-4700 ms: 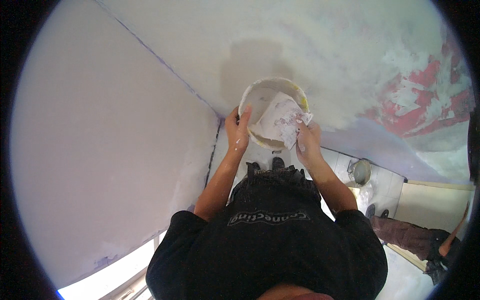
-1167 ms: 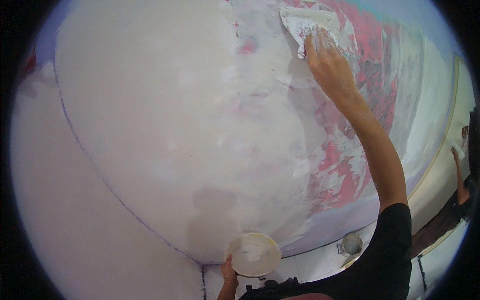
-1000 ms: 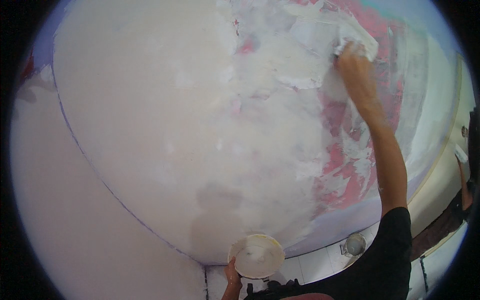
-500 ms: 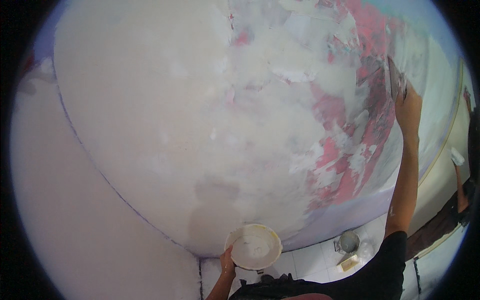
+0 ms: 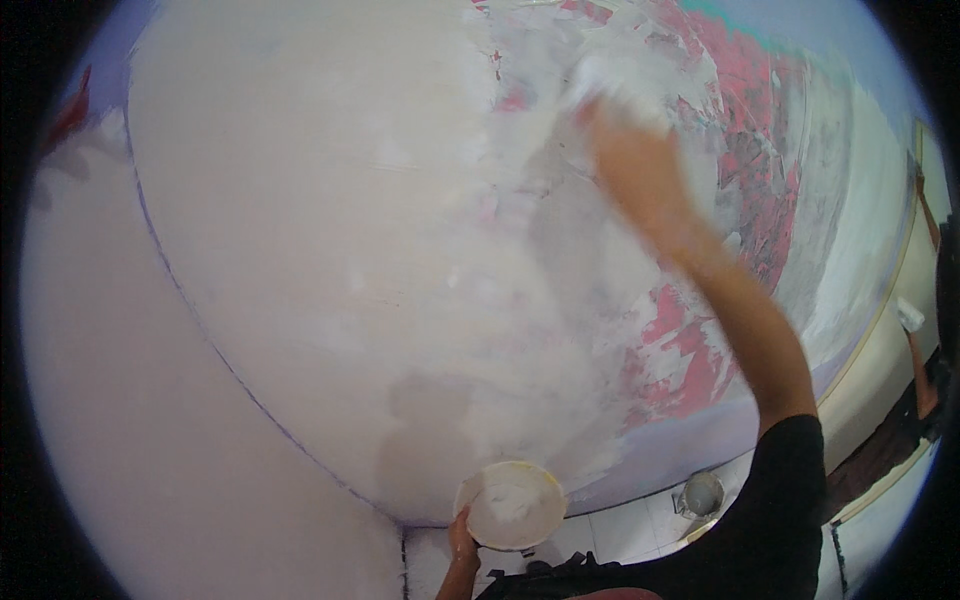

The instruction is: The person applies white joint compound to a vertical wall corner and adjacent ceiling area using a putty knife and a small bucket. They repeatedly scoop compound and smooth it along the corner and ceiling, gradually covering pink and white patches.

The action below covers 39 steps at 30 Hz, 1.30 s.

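My left hand (image 5: 463,540) grips the rim of a round, shallow white tub (image 5: 517,508) with white putty in it, low in the view in front of my body. My right arm reaches up to the wall (image 5: 300,250), its hand (image 5: 640,165) smeared by motion and closed round a putty knife (image 5: 592,98). The blade is blurred, with a whitish patch about it. Around it the wall carries pale putty in uneven strokes. Pink and grey patches (image 5: 690,350) show between the strokes on the right.
On the tiled floor (image 5: 610,530) below the wall stands a grey bucket (image 5: 702,494). Another person (image 5: 885,450) is at the far right, with a hand by a white object (image 5: 910,315). A dark line marks the wall corner on the left.
My right hand has swept left across the wall with the putty knife, away from the grey and pink strip. My left hand and the tub have shifted slightly down in view.
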{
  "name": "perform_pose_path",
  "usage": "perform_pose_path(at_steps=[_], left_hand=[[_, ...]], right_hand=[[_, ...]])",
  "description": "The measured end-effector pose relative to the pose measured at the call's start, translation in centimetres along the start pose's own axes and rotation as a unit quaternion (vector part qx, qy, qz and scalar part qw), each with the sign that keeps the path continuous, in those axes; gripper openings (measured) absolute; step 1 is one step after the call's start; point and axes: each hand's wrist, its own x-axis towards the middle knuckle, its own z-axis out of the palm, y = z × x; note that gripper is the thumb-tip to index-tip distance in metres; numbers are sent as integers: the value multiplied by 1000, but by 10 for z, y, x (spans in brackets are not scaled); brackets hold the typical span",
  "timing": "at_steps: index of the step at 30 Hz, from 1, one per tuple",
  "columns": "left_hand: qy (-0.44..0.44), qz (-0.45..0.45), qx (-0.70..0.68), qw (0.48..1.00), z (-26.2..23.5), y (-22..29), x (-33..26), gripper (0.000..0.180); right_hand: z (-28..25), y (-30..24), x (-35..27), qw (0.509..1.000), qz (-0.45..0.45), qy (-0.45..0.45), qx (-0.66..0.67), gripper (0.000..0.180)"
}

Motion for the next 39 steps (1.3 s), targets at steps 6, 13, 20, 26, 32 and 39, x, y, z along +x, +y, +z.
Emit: perform_pose_path(at_steps=[6, 13, 20, 26, 32, 39], left_hand=[[-20, 4, 1, 1000, -28, 14, 25, 50], [-11, -2, -7, 1000, -37, 32, 1, 48], [-19, 25, -36, 999, -70, 28, -31, 52], [17, 9, -24, 1000, -92, 37, -35, 52], [22, -12, -43, 999, -122, 41, -21, 52], [4, 18, -83, 996, -158, 52, -34, 53]], right_hand=[[-15, -136, -56, 981, -192, -31, -14, 42], [-91, -1, 59, 996, 79, 34, -18, 30], [-82, 57, 122, 976, 146, 95, -127, 27], [-56, -153, 33, 966, -185, 172, 49, 30], [-108, -194, 9, 945, -226, -123, 203, 27], [-129, -82, 180, 944, -109, 301, 85, 17]])
